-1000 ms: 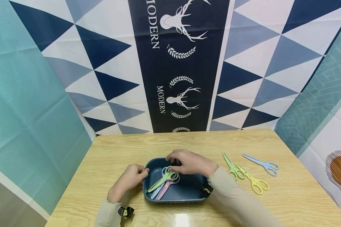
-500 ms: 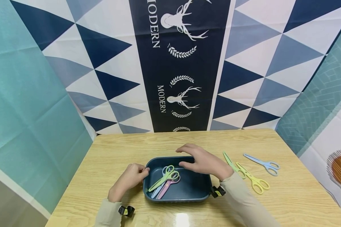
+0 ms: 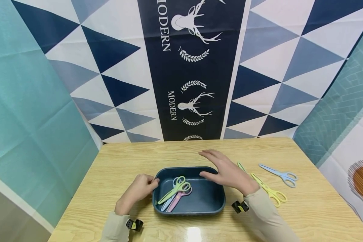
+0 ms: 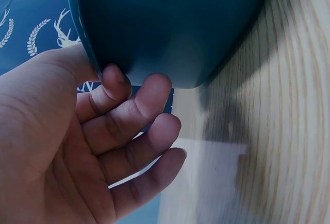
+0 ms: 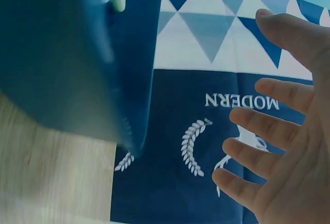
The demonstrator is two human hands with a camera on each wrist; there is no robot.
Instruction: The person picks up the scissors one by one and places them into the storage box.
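Note:
A dark blue bin (image 3: 204, 196) stands on the table. At its left end lie green scissors (image 3: 176, 190) across blue scissors (image 3: 167, 204) and pink scissors (image 3: 178, 199). My left hand (image 3: 140, 189) pinches the bin's left rim between thumb and index finger; the left wrist view shows this hand (image 4: 98, 131) with the other fingers loosely bent below the rim. My right hand (image 3: 230, 171) hovers over the bin's right back corner, fingers spread, holding nothing. In the right wrist view its fingers (image 5: 268, 126) are apart from the bin wall (image 5: 56, 54).
Right of the bin lie yellow scissors (image 3: 270, 192) and another pair of blue scissors (image 3: 279, 174). A green blade (image 3: 241, 166) shows behind my right hand, the rest of it hidden by hand and sleeve. A patterned cloth (image 3: 193, 74) hangs behind the wooden table (image 3: 124, 154).
My right hand has moved right and up from above the scissors in the bin, its fingers spreading. The left hand has stayed on the rim, and the scissors lie as before.

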